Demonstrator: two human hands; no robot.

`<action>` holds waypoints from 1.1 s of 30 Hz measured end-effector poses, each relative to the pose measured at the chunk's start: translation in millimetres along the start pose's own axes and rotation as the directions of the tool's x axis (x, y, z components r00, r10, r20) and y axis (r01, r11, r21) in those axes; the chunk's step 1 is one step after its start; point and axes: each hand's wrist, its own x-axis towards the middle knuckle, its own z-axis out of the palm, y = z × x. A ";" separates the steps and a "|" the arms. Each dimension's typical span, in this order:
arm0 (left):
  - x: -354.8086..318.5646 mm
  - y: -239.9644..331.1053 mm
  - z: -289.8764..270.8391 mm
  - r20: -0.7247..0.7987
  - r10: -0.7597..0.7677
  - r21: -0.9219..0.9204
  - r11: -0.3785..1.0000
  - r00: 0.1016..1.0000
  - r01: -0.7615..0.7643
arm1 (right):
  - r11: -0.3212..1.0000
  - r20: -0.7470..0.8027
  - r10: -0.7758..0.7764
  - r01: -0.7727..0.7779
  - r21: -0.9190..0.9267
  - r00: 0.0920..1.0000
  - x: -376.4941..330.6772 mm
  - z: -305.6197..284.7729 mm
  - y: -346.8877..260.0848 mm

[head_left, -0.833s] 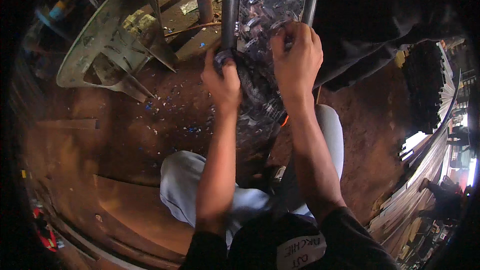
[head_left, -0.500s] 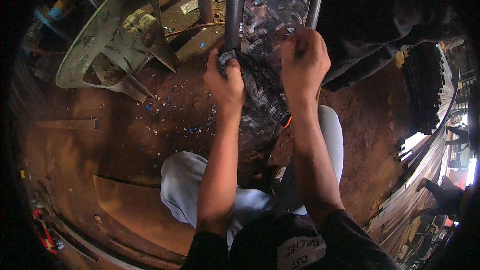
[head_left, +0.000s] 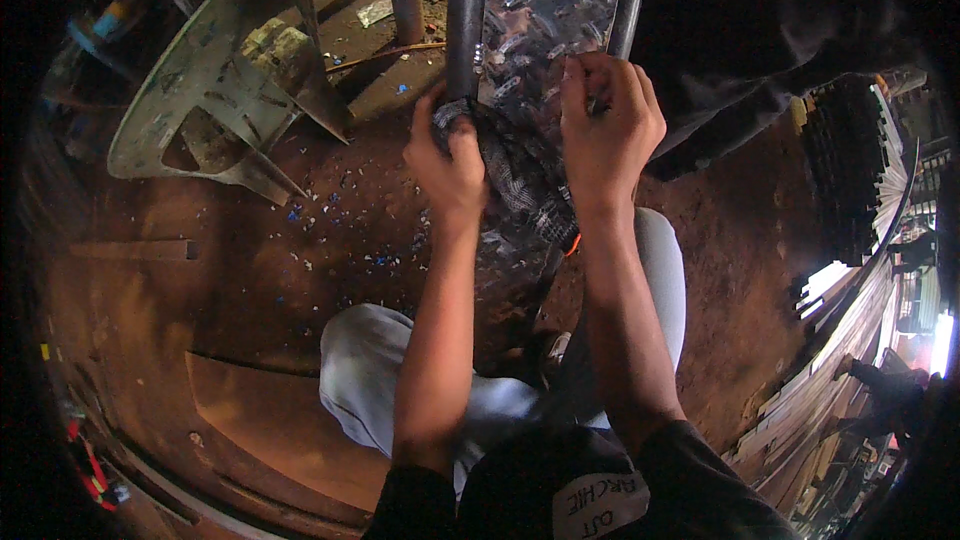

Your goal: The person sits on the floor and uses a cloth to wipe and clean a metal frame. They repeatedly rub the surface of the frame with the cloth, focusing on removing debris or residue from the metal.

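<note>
Fisheye view from head height, downward onto the near hands [head_left: 447,168], outer reach uncertain in darkness.

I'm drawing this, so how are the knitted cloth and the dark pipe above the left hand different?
The knitted cloth is crumpled; the dark pipe is straight. The cloth looks textured; the pipe looks mostly smooth. The cloth has an orange edge; the pipe shows none. Both look dark.

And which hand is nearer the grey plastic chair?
Left. The left hand is to the right of the chair, holding dark knit fabric; the right hand is farther off to the right.
</note>
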 end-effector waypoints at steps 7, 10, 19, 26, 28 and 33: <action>-4.7 7.6 -4.3 0.053 -0.141 -0.023 0.990 0.989 0.142 | 0.987 0.045 0.019 -0.012 -0.162 0.999 8.6 2.5 -1.0; -2.9 5.8 -3.7 0.039 -0.089 -0.028 0.996 0.995 0.090 | 0.997 0.095 0.043 -0.037 -0.065 0.995 12.3 -5.3 4.2; -2.9 5.2 -1.7 0.038 -0.076 -0.050 0.996 0.996 0.078 | 0.988 -0.037 -0.141 0.138 -0.065 0.989 2.7 -7.4 4.4; -2.8 7.4 -2.2 0.045 0.009 -0.061 0.998 0.999 -0.006 | 0.989 0.005 -0.078 0.078 -0.124 0.997 4.9 -9.4 -2.3; -3.7 8.6 -3.2 0.051 0.030 -0.077 0.997 0.998 -0.026 | 0.988 0.037 -0.060 0.065 -0.139 0.997 7.2 -10.5 -4.9; -5.6 13.3 -4.9 0.076 -0.081 -0.106 0.990 0.994 0.089 | 0.967 0.095 0.016 0.008 -0.254 0.995 11.6 -8.8 -12.4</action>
